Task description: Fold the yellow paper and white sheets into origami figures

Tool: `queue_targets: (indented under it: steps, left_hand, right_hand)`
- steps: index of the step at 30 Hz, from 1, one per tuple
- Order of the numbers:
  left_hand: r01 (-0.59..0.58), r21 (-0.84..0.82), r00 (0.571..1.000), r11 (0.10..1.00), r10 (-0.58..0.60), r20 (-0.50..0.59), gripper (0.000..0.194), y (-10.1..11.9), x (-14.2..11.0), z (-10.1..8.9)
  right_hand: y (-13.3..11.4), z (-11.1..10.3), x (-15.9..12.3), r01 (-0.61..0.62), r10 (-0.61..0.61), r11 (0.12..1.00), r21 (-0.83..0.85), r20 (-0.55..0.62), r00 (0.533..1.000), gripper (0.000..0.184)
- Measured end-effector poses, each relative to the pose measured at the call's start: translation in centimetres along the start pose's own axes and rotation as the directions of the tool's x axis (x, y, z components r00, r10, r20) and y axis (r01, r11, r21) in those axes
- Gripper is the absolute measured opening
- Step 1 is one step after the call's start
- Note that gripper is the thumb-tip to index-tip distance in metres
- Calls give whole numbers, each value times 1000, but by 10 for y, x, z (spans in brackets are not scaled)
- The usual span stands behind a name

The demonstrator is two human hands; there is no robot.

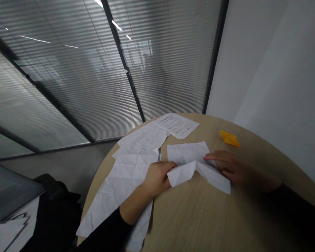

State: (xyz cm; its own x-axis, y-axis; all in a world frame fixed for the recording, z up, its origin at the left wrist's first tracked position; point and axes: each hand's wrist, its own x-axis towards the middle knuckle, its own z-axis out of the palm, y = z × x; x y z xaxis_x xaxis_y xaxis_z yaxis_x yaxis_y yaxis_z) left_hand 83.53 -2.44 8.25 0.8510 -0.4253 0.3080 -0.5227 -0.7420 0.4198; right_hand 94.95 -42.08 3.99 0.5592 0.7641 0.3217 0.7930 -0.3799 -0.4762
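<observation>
A folded white paper [191, 164] with sharp creases lies in the middle of the round wooden table [189, 213]. My left hand [157, 178] grips its left edge, and my right hand [225, 166] lies across its right end with the fingers on top. Left of my left hand, a large creased white sheet [115, 185] spreads over the table edge, partly under my forearm. Two printed sheets [175, 125] [144, 138] lie at the far side. A small orange folded paper [229, 138] sits beyond my right hand, apart from it.
A glass partition with blinds [68, 87] runs behind the table, and a white wall [265, 70] stands to the right. Below the table's left edge are a black bag [55, 210], a dark grey panel [10, 189] and loose white papers [7, 234].
</observation>
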Motion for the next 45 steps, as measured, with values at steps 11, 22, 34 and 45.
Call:
queue_targets:
  steps: [11,22,34,45]
  left_hand:
    - [359,-21,914,933,-356,-195,39,-5,5,15]
    - [-88,328,984,941,133,-118,28,-8,11,18]
    - [29,274,976,961,-87,201,63,-12,10,19]
    - [50,305,974,951,-114,195,58,-3,11,14]
  right_hand:
    - [-30,33,19,-300,289,954,6,-285,914,26]
    - [-39,39,24,-137,-9,926,-352,-383,924,40]
    - [-64,62,42,53,-49,991,-127,34,998,76]
    - [15,55,73,-149,166,940,-307,30,986,83]
